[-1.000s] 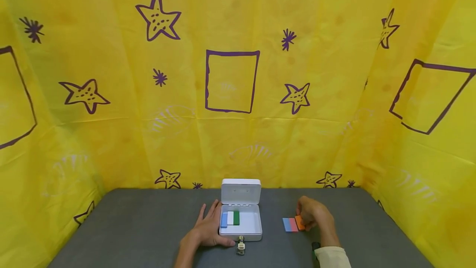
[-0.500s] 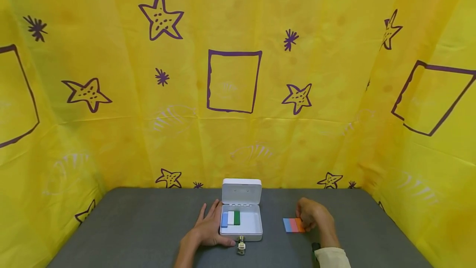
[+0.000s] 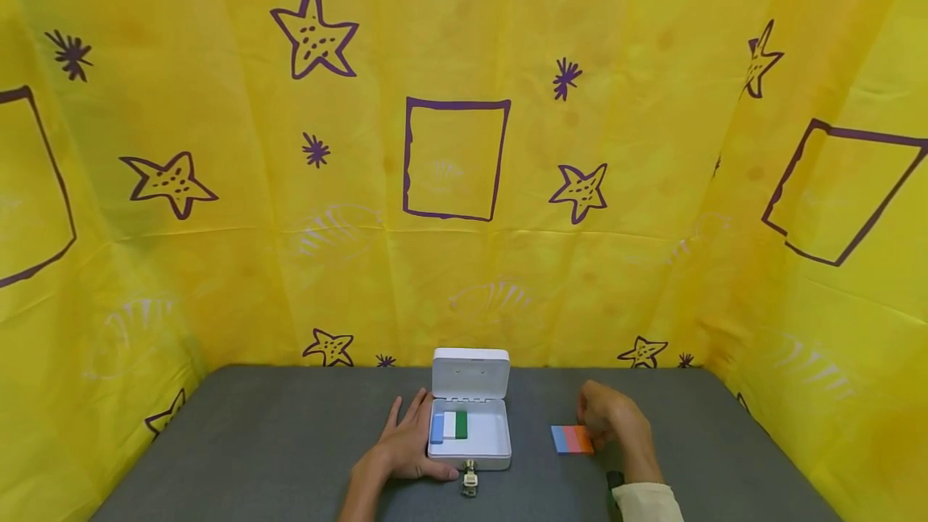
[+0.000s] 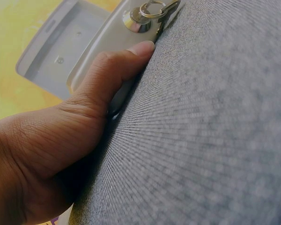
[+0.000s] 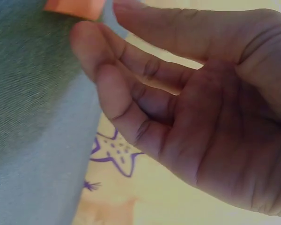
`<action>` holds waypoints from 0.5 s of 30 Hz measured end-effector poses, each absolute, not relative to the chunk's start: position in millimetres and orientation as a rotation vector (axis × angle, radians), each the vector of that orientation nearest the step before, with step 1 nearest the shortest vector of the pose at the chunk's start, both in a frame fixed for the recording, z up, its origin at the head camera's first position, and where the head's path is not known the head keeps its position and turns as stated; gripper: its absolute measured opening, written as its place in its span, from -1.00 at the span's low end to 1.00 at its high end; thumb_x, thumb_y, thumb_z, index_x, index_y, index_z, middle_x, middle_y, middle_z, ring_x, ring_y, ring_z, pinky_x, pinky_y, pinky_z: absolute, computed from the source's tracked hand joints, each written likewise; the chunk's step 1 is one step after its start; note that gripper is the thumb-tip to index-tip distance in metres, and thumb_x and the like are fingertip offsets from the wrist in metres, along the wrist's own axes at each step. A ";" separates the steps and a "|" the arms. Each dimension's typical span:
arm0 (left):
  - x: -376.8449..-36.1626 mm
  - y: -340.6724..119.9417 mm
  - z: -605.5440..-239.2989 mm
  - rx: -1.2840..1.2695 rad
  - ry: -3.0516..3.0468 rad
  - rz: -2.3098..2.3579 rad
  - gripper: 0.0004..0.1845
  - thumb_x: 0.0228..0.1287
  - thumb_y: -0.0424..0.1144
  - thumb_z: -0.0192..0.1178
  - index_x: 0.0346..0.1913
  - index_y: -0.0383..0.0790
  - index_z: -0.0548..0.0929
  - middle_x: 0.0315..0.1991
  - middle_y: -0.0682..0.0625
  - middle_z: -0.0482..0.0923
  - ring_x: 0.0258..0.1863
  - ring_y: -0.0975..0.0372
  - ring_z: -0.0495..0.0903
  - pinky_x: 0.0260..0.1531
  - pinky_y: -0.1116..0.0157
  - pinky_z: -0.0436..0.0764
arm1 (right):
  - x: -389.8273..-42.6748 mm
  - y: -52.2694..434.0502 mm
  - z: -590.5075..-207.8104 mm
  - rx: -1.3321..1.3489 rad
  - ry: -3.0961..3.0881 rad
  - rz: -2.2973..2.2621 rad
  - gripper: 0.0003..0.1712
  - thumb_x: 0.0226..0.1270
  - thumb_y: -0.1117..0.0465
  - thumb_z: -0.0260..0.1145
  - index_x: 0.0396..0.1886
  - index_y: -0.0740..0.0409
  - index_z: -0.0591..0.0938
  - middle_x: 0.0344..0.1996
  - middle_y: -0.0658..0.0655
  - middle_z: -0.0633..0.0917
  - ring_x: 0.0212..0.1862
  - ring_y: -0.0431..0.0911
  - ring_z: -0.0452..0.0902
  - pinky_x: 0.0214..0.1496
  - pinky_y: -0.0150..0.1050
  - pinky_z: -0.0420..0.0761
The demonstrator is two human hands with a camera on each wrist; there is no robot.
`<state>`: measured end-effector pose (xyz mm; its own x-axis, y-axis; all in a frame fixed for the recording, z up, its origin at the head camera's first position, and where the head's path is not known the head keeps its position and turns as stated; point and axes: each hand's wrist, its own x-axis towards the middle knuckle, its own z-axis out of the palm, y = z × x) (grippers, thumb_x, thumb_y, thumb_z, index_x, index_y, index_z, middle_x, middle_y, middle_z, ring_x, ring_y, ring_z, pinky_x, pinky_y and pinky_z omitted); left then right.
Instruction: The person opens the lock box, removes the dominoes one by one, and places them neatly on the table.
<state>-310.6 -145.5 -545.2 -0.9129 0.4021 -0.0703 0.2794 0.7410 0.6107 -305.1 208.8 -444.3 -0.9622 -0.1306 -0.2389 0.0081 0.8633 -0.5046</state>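
Note:
A white metal cash box (image 3: 490,463) stands with its lid (image 3: 470,375) raised and keys (image 3: 470,483) hanging at its front lock. Inside, at the left, lie a blue block (image 3: 437,429), a white block (image 3: 449,424) and a green block (image 3: 461,424). My left hand (image 3: 406,448) rests against the box, fingers stretched along its left side, thumb (image 4: 110,70) along its front. Right of the box, light blue (image 3: 559,439), pink (image 3: 571,439) and orange (image 3: 583,438) flat blocks lie side by side. My right hand (image 3: 612,417) has its fingers curled at the orange block's right end; the fingertips' contact is partly hidden.
Dark grey cloth covers the table (image 3: 290,441). A yellow curtain (image 3: 464,280) with purple drawings stands behind it and at both sides.
The orange block, tilted slightly a second ago, now lies flush against the pink one. My right hand shifts only slightly over it. My left hand and the box stay in place.

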 end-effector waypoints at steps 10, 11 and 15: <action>-309.8 -146.0 -544.8 0.535 2.738 0.937 0.54 -0.22 0.47 0.56 0.66 -0.31 -0.03 0.69 -0.32 -0.02 0.72 -0.16 -0.14 0.64 -0.29 -0.41 | -308.1 177.3 -427.8 -0.619 2.842 -0.936 -0.55 0.23 0.51 0.19 -0.75 0.04 0.34 -0.75 -0.12 0.20 -0.65 -0.24 0.02 -0.54 -0.40 0.05; -309.9 -145.9 -545.0 0.538 2.739 0.939 0.54 -0.22 0.47 0.56 0.66 -0.31 -0.03 0.69 -0.32 -0.02 0.72 -0.16 -0.13 0.64 -0.29 -0.41 | -307.7 172.2 -426.5 -0.628 2.841 -0.956 -0.58 0.25 0.49 0.22 -0.73 0.07 0.38 -0.74 -0.12 0.23 -0.65 -0.24 0.06 -0.54 -0.40 0.08; -310.8 -145.8 -546.1 0.553 2.747 0.947 0.52 -0.21 0.46 0.56 0.65 -0.31 -0.03 0.69 -0.32 -0.01 0.72 -0.17 -0.13 0.64 -0.30 -0.40 | -303.6 149.0 -422.6 -0.604 2.890 -1.004 -0.65 0.36 0.36 0.36 -0.64 0.19 0.51 -0.69 -0.09 0.31 -0.62 -0.21 0.21 -0.52 -0.40 0.20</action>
